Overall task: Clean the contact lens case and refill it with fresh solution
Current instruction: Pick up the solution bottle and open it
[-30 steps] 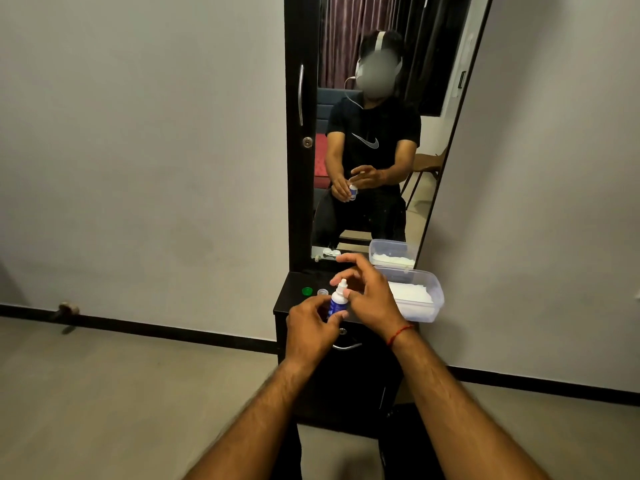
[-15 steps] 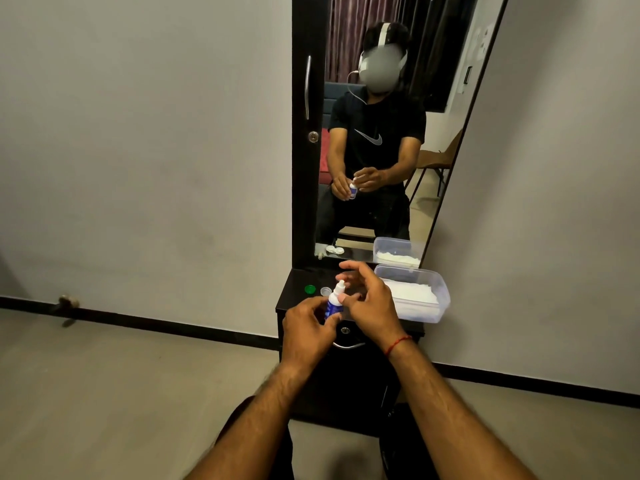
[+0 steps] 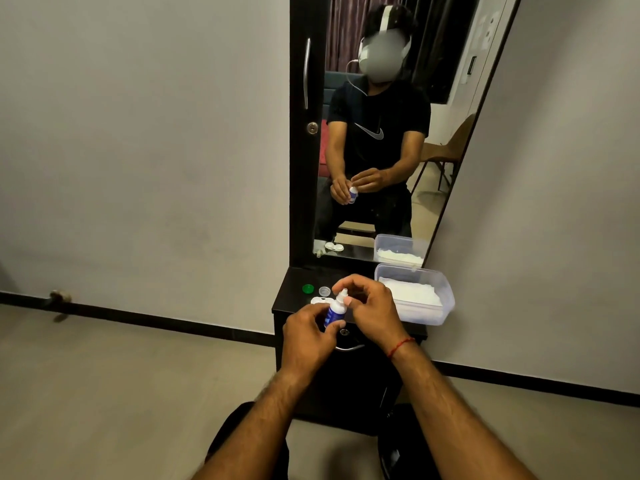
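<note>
Here, the small blue solution bottle is standing up in the left hand, whose grip is wrapping its body. The right hand is pinching its white tip. Behind, the white lens case is lying on the dark table, near a green cap.

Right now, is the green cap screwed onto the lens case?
No, the green cap lies loose on the black cabinet top, apart from the white lens case.

A small white plastic solution bottle with blue label is held upright, nozzle uncovered. Behind it, a white lens case lies open beside a green round cap and a clear round cap.
</note>
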